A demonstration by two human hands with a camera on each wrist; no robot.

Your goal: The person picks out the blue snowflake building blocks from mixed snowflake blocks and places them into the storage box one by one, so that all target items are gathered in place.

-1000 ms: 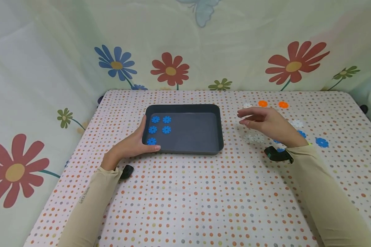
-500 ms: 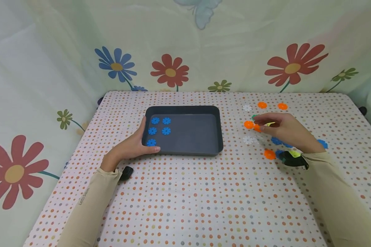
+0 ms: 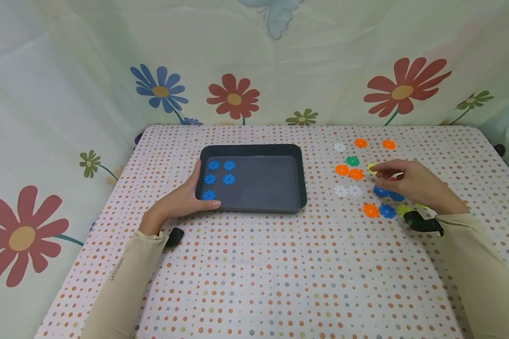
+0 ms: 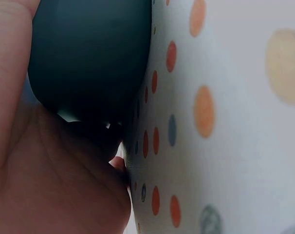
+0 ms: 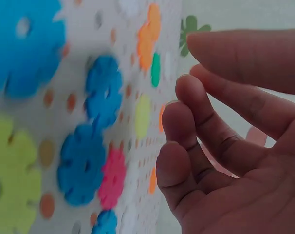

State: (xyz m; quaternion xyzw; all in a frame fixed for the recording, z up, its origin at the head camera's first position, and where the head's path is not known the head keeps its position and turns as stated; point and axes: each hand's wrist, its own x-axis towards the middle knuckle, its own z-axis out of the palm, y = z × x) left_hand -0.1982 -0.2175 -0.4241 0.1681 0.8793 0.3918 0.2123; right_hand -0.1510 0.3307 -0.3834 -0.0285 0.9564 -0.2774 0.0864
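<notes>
My left hand grips the near left corner of a dark grey tray, thumb along the front rim, the other fingers by the left side. In the left wrist view the tray wall fills the space beside the thumb. Inside the tray, several blue snowflake discs lie at the left. My right hand hovers over loose discs at the right, fingers bent and holding nothing. Below it are two blue snowflake discs with a pink snowflake disc beside them, seen in the right wrist view.
Around the right hand lie orange discs, white discs, a green disc and yellow-green discs. The dotted tablecloth covers the table. A flowered curtain hangs behind it.
My right hand has moved rightward from beside the tray to above the loose discs, uncovering the orange and green ones. My left hand stays on the tray, which has not moved.
</notes>
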